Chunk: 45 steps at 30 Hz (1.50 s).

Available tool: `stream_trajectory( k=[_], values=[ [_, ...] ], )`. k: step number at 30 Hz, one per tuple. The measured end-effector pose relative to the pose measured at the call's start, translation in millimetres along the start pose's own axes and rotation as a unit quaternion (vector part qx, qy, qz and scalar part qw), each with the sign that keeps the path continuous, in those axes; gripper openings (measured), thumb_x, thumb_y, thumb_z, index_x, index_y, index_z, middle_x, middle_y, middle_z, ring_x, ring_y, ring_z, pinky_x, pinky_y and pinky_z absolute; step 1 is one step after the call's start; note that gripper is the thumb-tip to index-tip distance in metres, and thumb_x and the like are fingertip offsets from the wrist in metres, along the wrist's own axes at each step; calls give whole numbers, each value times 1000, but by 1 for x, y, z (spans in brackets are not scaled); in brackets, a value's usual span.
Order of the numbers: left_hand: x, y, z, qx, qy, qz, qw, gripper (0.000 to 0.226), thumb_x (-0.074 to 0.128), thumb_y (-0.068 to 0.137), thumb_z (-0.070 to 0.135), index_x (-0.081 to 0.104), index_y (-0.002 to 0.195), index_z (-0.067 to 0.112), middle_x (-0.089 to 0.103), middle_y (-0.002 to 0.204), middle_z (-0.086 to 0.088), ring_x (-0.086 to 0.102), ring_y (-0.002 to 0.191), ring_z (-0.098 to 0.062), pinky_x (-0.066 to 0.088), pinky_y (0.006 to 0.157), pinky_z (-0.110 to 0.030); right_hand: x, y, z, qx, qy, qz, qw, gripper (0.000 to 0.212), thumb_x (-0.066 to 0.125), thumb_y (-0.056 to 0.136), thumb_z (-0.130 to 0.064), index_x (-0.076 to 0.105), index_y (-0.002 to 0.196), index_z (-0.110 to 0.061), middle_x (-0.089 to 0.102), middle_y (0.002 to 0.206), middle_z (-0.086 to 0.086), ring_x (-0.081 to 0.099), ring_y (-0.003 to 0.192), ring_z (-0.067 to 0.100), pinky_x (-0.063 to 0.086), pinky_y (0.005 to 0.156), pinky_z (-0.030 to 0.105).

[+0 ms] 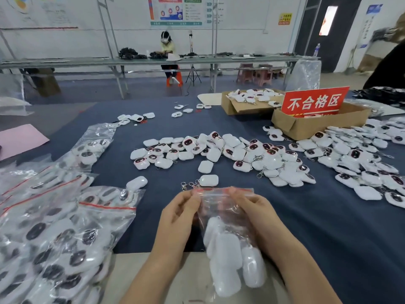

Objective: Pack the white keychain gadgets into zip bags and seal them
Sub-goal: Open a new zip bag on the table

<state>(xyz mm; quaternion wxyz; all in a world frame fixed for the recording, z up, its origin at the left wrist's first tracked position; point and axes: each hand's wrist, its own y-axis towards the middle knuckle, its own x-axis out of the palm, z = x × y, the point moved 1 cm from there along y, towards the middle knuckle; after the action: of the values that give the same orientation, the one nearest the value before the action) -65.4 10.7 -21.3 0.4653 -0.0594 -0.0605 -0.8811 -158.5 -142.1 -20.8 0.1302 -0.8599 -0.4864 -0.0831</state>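
Hanging at the table (306,227) edge, a gadget-filled bag (221,210) is pinched at its zip by the fingers (192,198) of left hand (177,216) and right hand (254,208); packed bags (65,238) are stacked left, and many loose gadgets (230,152) are left unpacked.

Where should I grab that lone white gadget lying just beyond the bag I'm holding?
Pinch the white gadget across its near and far edges, coming down from above: it lies flat, plain side up, and is narrower that way. Its clip chain trails left, so coming in from the right should stay clear of it.
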Motion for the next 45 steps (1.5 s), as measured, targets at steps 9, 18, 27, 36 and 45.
stream_trajectory(
  k=[9,18,27,36,45],
  values=[
    [0,-2,-1,13,44,45,998,21,63,98,28,75,85,18,74,73,0,63,61,-7,48,58,-17,5,-3,0,-16,21,47,999,54,82,73,-51,78,97,-3,77,98,20,76,84,32,60,68,32],
    [0,-5,1,30,54,51,997,24,64,98,24,69,75,18,67,69,0,58,63,-11,48,62,-22,12,-11,-7,-1,42,37,998,40,78,80,-45,80,94,-7,77,98,20,76,86,31,60,69,31],
    [1,-5,2,26,61,14,998,23,65,97,32,73,80,20,68,69,2,59,63,-8,48,62,-17,12,-12,-8,9,57,23,998,40,76,83,-42,78,95,-4,76,98,23,76,85,33,60,69,33],
    [2,-6,0,31,79,18,996,25,62,99,28,72,77,23,65,65,4,55,58,-8,46,58,-17,12,-12,-8,5,51,20,998,40,77,81,-42,79,91,-3,76,94,23,76,81,31,60,67,32],
    [3,-7,4,28,78,-32,996,20,65,98,24,76,82,25,69,66,10,61,60,-5,48,58,-16,13,-13,-6,0,38,-8,999,43,77,85,-44,77,97,-2,76,99,23,76,87,34,60,71,32]
  ],
)
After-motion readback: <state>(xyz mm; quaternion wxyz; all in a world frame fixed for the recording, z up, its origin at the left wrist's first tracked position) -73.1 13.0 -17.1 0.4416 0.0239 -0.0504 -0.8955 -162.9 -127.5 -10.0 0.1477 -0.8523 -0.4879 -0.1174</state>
